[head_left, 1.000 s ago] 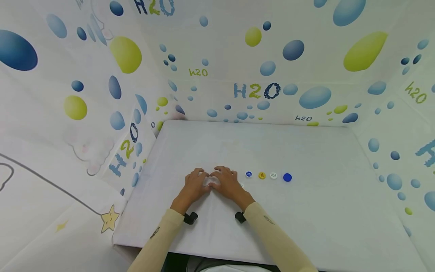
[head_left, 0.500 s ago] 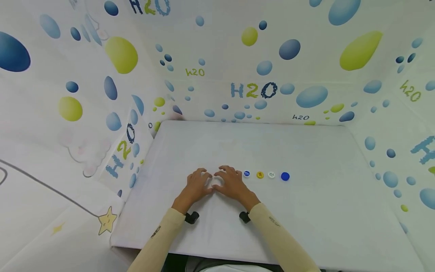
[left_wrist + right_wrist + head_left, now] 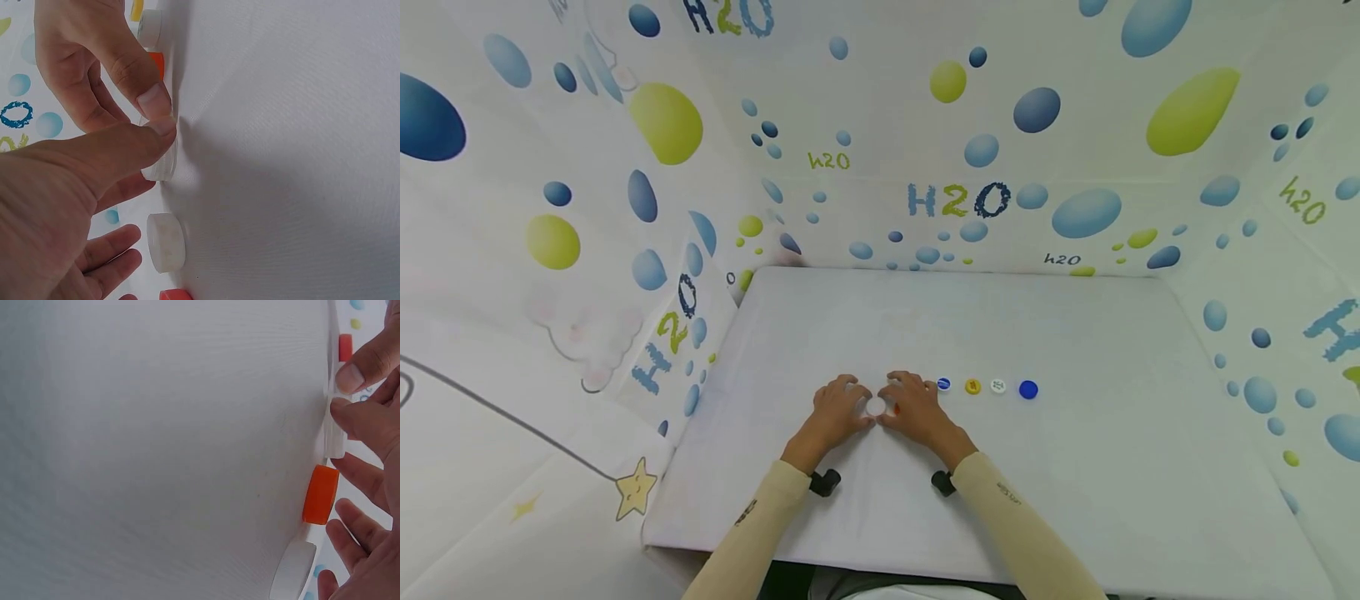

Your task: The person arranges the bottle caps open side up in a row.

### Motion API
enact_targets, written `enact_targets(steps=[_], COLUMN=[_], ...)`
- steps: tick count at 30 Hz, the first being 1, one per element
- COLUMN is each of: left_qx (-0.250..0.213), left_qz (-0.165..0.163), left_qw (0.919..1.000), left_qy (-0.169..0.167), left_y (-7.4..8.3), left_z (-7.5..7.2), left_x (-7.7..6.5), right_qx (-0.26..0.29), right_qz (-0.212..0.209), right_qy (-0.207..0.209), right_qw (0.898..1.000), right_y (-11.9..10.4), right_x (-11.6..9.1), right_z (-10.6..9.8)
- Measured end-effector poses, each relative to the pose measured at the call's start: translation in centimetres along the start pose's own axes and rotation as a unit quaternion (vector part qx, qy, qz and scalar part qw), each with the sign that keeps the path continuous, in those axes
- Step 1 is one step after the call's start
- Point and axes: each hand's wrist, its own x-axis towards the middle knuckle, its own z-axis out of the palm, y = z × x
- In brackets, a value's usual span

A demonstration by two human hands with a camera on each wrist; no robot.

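A white, partly see-through bottle cap lies between my two hands on the table. My left hand curls thumb and index finger round its left side. From the other side my right hand does the same. Both thumb tips meet at the near side of the see-through cap in the left wrist view. Just beyond it, an orange cap stands under my right hand's spread fingers. Another white cap sits below my left hand's other fingers, with a red cap past it.
To the right of my hands runs a row of caps: blue-and-white, yellow, white and plain blue. A white cloth covers the table. Patterned sheets stand behind and at the sides.
My hands parted a little, shifted slightly right over the table and closed in again. The white cap now shows between them, with a bit of orange by the right hand.
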Motion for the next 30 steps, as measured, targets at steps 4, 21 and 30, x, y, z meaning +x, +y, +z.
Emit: enact_targets(steps=[4, 21, 30], left_qx=[0.010, 0.014, 0.012], left_qz=[0.004, 0.021, 0.021], left_qw=[0.9999, 0.9995, 0.9996], left_qy=[0.003, 0.017, 0.014], left_y=[-0.04, -0.14, -0.04], left_z=[0.12, 0.44, 0.39], left_x=[0.04, 0.22, 0.13], right_qx=[-0.004, -0.001, 0.006], right_qz=[-0.004, -0.009, -0.008], right_qy=[0.000, -0.001, -0.005], right_qw=[1.000, 1.000, 1.000], right_y=[-0.04, -0.05, -0.01], right_x=[-0.03, -0.14, -0.06], right_z=[0.03, 0.01, 0.02])
